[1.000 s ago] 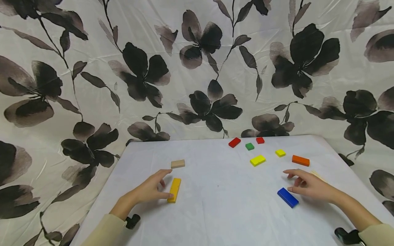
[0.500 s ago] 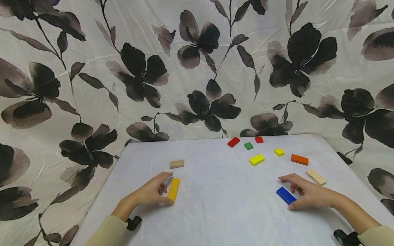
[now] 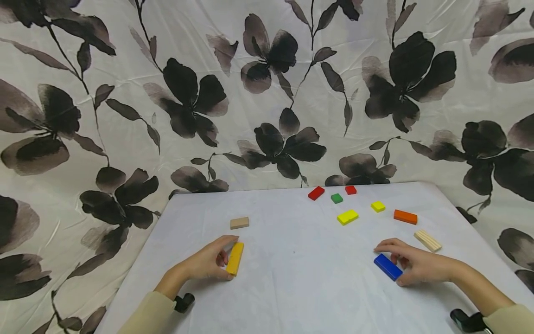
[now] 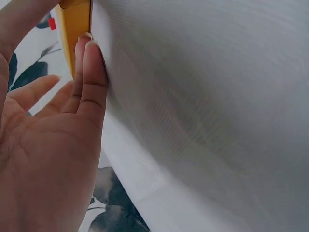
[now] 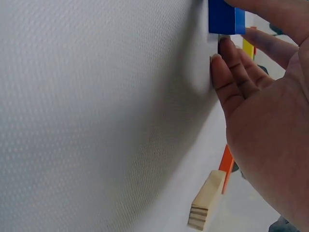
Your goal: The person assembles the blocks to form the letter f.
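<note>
In the head view, my left hand (image 3: 204, 260) spans a long yellow-orange block (image 3: 235, 259) lying on the white table, with thumb at its near end and index finger at its far end. The left wrist view shows the same yellow block (image 4: 76, 34) between thumb and fingers, the lower fingers against the cloth. My right hand (image 3: 421, 263) likewise holds a blue block (image 3: 387, 267) by its two ends, thumb near and index finger far. Up close in the right wrist view, the thumb lies against the blue block (image 5: 226, 18); its far end is out of frame.
A tan block (image 3: 239, 223) lies beyond my left hand. Near the right hand are a ridged pale wooden block (image 3: 427, 240) and an orange block (image 3: 405, 216). Further back lie yellow blocks (image 3: 347, 217), a green block (image 3: 337, 198) and red blocks (image 3: 316, 193). Floral cloth (image 3: 258, 153) hangs behind.
My right hand has come down and nearer to the blue block, its thumb now at the near end. The left thumb and index finger have settled at the yellow block's ends. The blocks stay put.
</note>
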{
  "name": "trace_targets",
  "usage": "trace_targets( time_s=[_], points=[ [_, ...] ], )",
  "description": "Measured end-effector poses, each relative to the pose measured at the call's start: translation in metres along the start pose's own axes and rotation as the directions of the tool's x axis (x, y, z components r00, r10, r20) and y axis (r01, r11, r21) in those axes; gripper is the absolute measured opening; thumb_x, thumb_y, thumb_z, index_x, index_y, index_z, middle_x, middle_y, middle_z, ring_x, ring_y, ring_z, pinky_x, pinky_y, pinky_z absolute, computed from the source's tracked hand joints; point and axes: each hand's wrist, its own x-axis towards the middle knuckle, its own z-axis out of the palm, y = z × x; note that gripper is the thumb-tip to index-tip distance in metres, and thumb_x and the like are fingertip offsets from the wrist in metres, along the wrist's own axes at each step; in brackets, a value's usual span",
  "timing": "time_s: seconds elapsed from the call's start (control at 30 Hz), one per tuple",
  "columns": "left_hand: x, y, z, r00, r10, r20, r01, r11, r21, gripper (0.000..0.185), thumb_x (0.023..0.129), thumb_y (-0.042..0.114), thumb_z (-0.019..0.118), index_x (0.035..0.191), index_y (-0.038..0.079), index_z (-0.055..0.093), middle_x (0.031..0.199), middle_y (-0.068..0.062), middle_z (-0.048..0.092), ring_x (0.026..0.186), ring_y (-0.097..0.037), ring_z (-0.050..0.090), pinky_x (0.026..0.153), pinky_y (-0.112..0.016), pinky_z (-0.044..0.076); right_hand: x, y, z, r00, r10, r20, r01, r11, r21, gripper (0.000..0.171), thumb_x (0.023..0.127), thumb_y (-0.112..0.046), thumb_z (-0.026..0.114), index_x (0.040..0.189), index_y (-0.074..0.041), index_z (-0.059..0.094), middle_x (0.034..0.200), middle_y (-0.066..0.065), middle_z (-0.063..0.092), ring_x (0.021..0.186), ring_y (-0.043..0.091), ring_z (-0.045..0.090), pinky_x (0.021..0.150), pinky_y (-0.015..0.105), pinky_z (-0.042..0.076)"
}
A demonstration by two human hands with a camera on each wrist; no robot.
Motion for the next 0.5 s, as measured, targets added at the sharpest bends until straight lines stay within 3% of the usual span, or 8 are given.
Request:
trace_targets(
  time_s=[0.2,0.5],
  points=[
    [0.0022,0.0000,-0.0022,1.000,0.006,0.009,-0.006,1.000,-0.010,0.098,0.075,0.015,0.093,0.155,0.005,0.037,0.111,-0.007,0.054,0.085,-0.018,0.057,0.073,-0.024,0.052,0.0005,0.0002,-0.0005,0.999,-0.043,-0.011,0.043,0.999,0.000,0.064,0.086,-0.014,0.082,0.143,-0.009,0.053,0.148,0.023,0.036,0.098,0.015,0.049,0.077,0.022,0.047],
    [0.0009,0.0016,0.0008,1.000,-0.030,0.002,0.030,0.998,-0.051,0.094,0.074,0.015,0.094,0.152,0.001,0.042,0.139,-0.012,0.046,0.089,-0.018,0.056,0.075,-0.023,0.052,0.0005,-0.0016,-0.0010,1.000,-0.002,0.001,0.002,0.999,0.035,0.064,0.086,-0.013,0.081,0.143,-0.006,0.052,0.119,0.009,0.050,0.095,0.019,0.050,0.077,0.022,0.047]
  ],
)
